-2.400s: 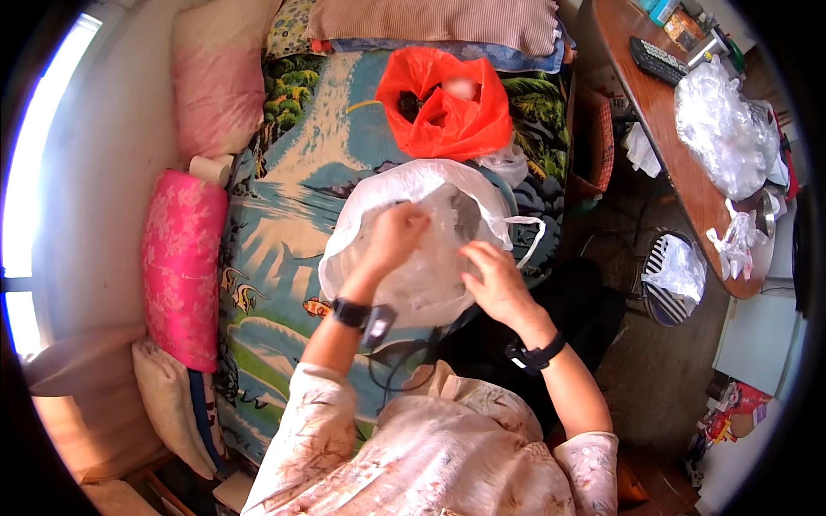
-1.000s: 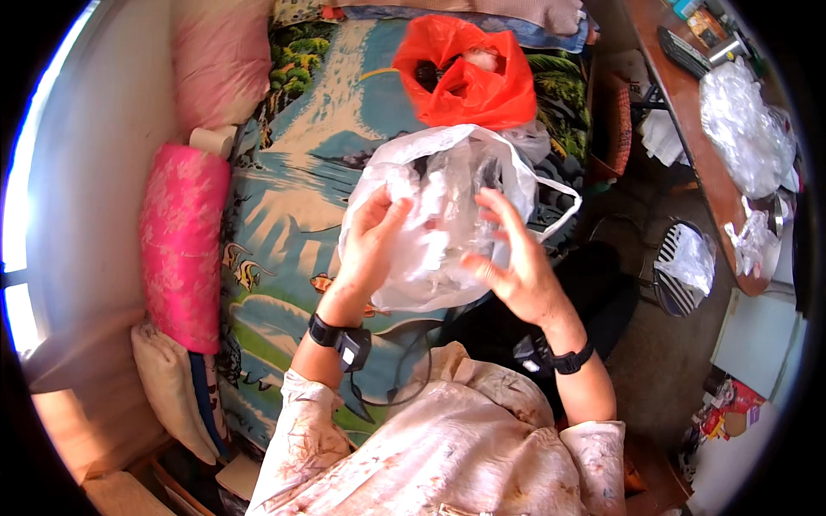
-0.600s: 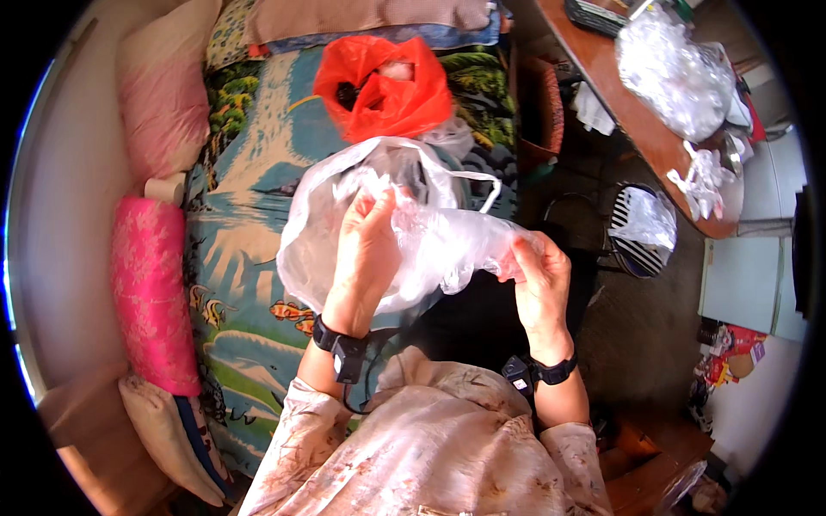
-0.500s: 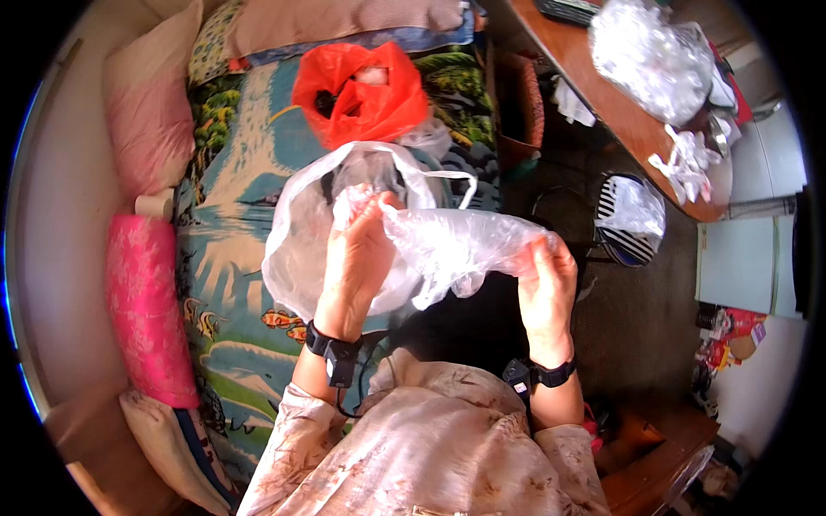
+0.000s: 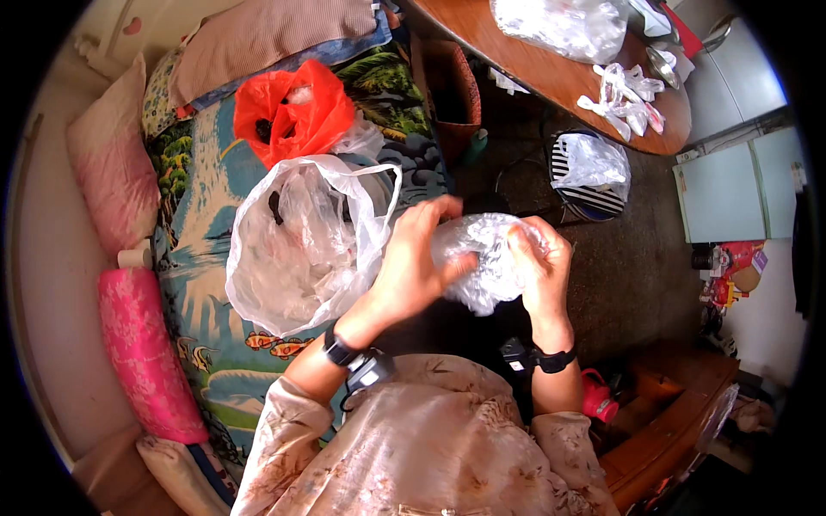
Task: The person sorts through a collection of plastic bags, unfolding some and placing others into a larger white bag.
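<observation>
A crumpled clear plastic bag (image 5: 486,249) is bunched up in front of my body. My right hand (image 5: 544,267) grips its right side, thumb on top and fingers curled round it. At its left edge is my left hand (image 5: 417,262), thumb and fingers spread apart and slightly blurred; the fingertips partly go behind the plastic. To the left, on the bed, a large white translucent plastic bag (image 5: 249,275) stands with its mouth wide, holding more crumpled clear plastic (image 5: 314,232). Just behind it lies a red plastic bag (image 5: 301,120) with dark and pale things inside.
The patterned bedsheet (image 5: 202,215) lies under the bags. A pink bolster (image 5: 146,353) is at far left. To the right are a striped stool (image 5: 594,185) with plastic on it, a brown table (image 5: 516,64) bearing more plastic bags, and a wooden drawer unit (image 5: 671,421).
The stretched clear bag is now bunched into a smaller wad. My left hand has moved right, away from the white bag's mouth, and spread its fingers. The view has shifted rightward.
</observation>
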The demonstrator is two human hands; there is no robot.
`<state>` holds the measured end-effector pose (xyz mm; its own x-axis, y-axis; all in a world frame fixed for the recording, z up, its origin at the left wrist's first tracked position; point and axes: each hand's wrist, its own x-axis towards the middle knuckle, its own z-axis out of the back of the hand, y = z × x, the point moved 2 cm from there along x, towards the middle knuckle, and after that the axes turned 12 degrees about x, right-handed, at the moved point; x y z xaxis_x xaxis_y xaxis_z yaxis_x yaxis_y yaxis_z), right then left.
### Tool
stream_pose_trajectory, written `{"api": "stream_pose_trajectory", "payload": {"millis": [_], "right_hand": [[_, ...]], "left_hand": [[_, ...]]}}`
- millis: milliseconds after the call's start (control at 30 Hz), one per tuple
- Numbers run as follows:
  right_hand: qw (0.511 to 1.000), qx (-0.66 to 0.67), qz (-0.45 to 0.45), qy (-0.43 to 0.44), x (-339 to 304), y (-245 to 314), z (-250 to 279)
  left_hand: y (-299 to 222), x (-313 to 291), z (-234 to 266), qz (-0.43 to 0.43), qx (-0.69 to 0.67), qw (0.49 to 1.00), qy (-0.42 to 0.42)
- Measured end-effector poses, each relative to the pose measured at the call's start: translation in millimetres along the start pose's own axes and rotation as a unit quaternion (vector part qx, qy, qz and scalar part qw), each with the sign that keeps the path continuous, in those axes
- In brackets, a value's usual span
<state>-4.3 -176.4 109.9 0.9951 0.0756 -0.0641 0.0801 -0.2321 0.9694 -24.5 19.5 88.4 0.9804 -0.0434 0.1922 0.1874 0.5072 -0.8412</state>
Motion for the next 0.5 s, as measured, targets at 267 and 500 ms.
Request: {"api": "stream_pose_trajectory", "payload": {"millis": [267,500], "right_hand": [[0.965,0.254,0.057,0.024,-4.2,12.6,90.2],[0.994,0.041,-0.088,0.055,-40.1,-41.7,40.0]], "left_hand": [[42.6,11.0,-1.8,0.203,-0.28,0.938,-0.037],[36.7,12.3,-17.2,0.265,-0.309,0.913,-0.025]]}}
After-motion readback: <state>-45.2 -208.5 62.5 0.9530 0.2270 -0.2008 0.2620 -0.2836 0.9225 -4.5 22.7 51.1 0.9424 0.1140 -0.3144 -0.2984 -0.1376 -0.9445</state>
